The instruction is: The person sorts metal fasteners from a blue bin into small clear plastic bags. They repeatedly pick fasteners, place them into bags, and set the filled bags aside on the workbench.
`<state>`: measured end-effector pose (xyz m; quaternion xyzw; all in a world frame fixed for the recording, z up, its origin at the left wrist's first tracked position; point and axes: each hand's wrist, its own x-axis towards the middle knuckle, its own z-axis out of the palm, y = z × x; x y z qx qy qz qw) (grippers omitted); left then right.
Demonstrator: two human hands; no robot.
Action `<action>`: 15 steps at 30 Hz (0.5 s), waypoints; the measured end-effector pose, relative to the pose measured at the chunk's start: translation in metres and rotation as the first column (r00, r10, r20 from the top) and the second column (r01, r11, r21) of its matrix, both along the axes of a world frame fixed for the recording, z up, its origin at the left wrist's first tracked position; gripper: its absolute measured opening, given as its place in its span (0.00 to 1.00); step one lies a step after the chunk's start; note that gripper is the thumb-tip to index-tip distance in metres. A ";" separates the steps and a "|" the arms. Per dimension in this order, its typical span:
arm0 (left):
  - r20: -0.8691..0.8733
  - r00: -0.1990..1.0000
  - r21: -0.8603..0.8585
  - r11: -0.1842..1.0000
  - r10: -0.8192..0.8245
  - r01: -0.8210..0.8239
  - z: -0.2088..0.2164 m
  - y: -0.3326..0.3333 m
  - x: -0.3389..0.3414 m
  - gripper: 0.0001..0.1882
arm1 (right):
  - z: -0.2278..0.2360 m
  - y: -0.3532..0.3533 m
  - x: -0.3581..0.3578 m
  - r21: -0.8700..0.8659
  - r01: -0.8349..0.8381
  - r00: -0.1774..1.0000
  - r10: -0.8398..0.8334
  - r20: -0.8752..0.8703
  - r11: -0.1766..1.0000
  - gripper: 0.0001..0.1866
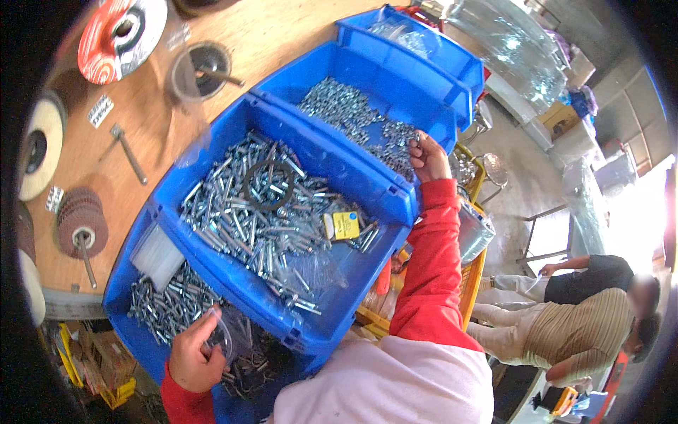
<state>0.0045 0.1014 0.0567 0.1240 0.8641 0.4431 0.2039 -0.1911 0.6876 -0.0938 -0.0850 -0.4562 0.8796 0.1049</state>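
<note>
My right hand reaches over the blue bin of small silvery nuts. Its fingers are pinched together, with a small metal piece, apparently a nut, at the tips. Lower left, my left hand is closed on the edge of a clear plastic bag; the bag's contents are hard to make out. Beneath that hand, another blue bin holds bolts and darker bent metal pieces. Between the hands stands a larger blue bin full of long bolts, with a black ring and a small yellow box lying on them.
A wooden display board at upper left carries grinding discs, a flap wheel and a cup brush. Beyond my right arm stand a yellow crate and stools. Two people stand at right.
</note>
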 end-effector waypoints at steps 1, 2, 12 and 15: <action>0.008 1.000 -0.015 1.000 -0.005 0.005 -0.002 0.000 -0.001 0.35 | 0.000 0.004 0.003 -0.192 -0.118 0.989 0.099 -0.106 0.974 0.13; 0.027 1.000 -0.019 1.000 0.007 -0.006 -0.003 0.000 -0.001 0.34 | -0.001 0.005 0.003 -0.269 -0.164 0.979 0.123 -0.164 0.949 0.17; 0.093 0.994 -0.015 0.998 0.065 -0.064 -0.007 0.002 -0.003 0.32 | 0.002 0.002 0.011 -0.448 -0.217 0.967 0.130 -0.218 0.867 0.39; 0.101 0.992 -0.006 0.997 0.073 -0.073 -0.006 0.002 -0.002 0.32 | 0.008 -0.005 0.009 -0.396 -0.190 0.971 0.113 -0.210 0.898 0.33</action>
